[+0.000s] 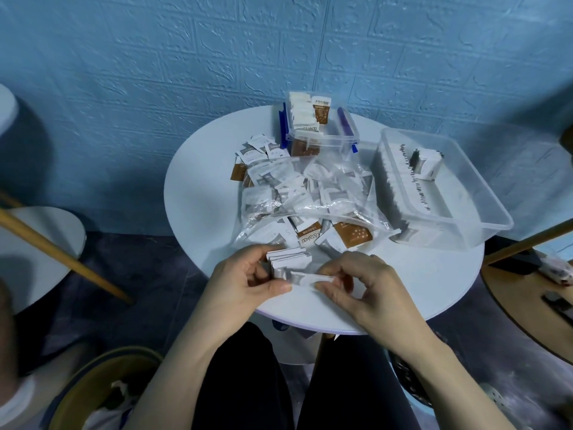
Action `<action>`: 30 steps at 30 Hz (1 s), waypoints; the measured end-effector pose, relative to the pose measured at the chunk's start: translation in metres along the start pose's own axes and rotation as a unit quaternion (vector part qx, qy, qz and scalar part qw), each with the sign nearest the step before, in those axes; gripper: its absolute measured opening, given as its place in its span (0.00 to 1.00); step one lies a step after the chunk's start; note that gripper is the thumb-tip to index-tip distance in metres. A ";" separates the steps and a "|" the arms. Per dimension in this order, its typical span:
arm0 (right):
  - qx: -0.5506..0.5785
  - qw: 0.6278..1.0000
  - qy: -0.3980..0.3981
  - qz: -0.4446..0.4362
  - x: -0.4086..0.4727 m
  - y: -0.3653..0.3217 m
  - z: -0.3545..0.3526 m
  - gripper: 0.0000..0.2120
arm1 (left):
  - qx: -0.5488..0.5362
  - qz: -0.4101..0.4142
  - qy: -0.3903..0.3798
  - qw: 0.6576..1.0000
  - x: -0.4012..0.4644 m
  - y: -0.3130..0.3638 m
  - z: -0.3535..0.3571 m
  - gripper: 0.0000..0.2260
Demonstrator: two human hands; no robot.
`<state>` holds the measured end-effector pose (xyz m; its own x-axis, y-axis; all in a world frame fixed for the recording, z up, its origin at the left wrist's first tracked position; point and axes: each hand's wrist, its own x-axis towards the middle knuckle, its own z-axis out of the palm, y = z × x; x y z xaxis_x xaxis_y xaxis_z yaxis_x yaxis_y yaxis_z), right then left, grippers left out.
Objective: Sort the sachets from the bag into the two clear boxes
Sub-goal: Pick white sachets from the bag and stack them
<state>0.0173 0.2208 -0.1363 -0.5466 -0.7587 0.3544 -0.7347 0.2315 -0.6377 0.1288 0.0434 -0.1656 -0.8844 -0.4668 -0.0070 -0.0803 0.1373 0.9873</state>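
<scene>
Holding a small stack of white paper sachets in my left hand, I have my fingers curled around its far edge and my thumb pressed along its near side, just above the front rim of the round white table. My right hand pinches one long white sachet between thumb and fingertips; its left end touches the stack, so both hands are closed on sachets.

Just beyond my hands lies the crumpled clear plastic bag, spread over the middle of the table and full of loose white and brown sachets. A few brown-and-white sachets sit at its near opening, and a handful of loose white sachets lie scattered past its far left corner.

At the far edge of the table stands the small clear plastic box with blue side clips, holding brown-and-white sachets stood upright in a row. To the right sits the larger clear rectangular plastic box, overhanging the table rim on its right side, with a long row of white sachets packed on edge along its left wall and a short bunch at its far end.

Behind the table is a blue embossed brick-pattern wall. My legs in dark trousers show below the table.
</scene>
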 end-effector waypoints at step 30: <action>0.070 0.992 -0.045 0.095 0.013 0.002 0.012 0.08 | 0.195 0.095 0.045 0.975 -0.007 0.007 0.008 0.17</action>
<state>0.0137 0.2043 -0.1414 -0.6265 -0.7628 0.1599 -0.5555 0.2932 -0.7781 0.1312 0.0548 -0.1595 -0.8576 -0.4730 0.2019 -0.1030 0.5426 0.8336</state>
